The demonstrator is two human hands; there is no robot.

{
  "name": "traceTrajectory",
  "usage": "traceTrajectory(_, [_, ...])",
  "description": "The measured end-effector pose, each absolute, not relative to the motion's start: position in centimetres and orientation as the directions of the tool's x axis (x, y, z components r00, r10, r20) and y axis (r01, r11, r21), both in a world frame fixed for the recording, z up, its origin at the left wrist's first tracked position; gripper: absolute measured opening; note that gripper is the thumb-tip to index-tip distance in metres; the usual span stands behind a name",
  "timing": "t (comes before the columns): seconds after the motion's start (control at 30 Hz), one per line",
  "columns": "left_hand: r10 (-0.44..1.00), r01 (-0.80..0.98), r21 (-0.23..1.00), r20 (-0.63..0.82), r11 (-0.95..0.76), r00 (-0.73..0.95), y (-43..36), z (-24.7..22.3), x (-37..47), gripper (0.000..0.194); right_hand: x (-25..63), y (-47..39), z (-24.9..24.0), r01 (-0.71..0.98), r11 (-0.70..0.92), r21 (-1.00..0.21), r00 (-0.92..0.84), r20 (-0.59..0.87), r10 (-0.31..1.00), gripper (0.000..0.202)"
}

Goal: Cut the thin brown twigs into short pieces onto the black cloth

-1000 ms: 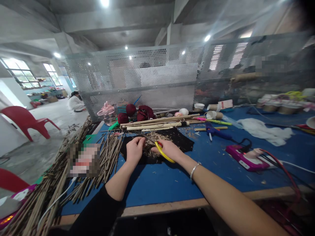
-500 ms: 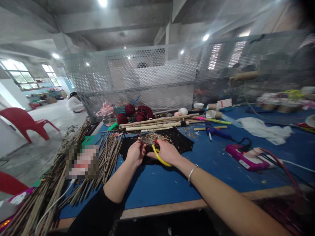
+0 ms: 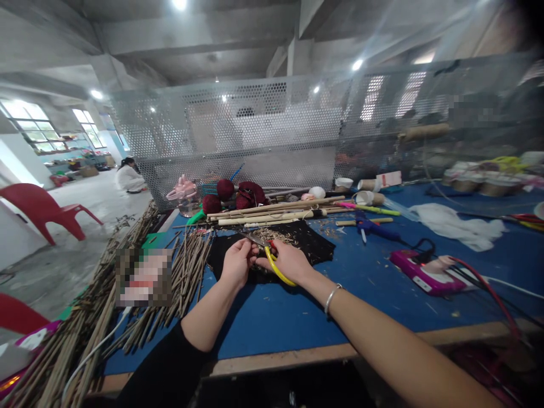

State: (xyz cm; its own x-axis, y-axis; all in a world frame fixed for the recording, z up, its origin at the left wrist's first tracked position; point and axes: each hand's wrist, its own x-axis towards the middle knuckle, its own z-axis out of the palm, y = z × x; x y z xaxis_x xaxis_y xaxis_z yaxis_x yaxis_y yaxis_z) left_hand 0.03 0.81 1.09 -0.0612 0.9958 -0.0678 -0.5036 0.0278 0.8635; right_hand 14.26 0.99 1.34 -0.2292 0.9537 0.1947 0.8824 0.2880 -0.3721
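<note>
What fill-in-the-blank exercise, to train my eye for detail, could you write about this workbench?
The right hand holds a pair of ____.
The scraps lie on a ____ cloth.
The sticks beside that cloth lie to its ____ in the picture.
The glue gun is coloured ____.

Missing words: scissors; black; left; blue.

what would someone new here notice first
Probably the yellow-handled scissors in the right hand, over a black cloth strewn with tan bits in the middle of the blue table. Next might come the brown sticks heaped at the table's left and the magenta power strip toward its right. A perforated screen stands along the far side.
</note>
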Motion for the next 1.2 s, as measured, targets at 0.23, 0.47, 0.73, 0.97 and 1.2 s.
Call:
traceTrajectory(0.23, [0.996, -0.446, 0.895, -0.022, -0.021, -0.090, 0.95, 0.59, 0.09, 0.030, 14.09, 0.79, 1.35, 0.873, 0.287, -0.393, -0.220, 0.207, 0.953, 0.054])
traceTrajectory(0.47, [0.995, -0.431, 0.901, -0.001, -0.043, -0.101, 0.96, 0.61, -0.04, 0.032, 14.43, 1.28, 0.95, 0.876, 0.285, -0.390, -0.229, 0.185, 0.956, 0.053])
traceTrajectory(0.73, [0.997, -0.469, 0.883, -0.011, -0.023, -0.070, 1.04, 0.62, 0.05, 0.026, 14.56, 1.50, 1.15, 0.874, 0.274, -0.401, -0.228, 0.161, 0.960, 0.049])
traceTrajectory(0.97, [0.995, -0.444, 0.895, -0.003, -0.042, -0.099, 1.22, 0.59, -0.12, 0.026, 14.75, 1.36, 1.27, 0.891, 0.305, -0.336, -0.241, 0.220, 0.945, 0.057])
traceTrajectory(1.2, [0.993, -0.368, 0.927, 0.030, -0.072, -0.117, 1.36, 0.08, -0.01, 0.028, 14.52, 1.15, 1.19, 0.881, 0.307, -0.360, -0.248, 0.201, 0.948, 0.059])
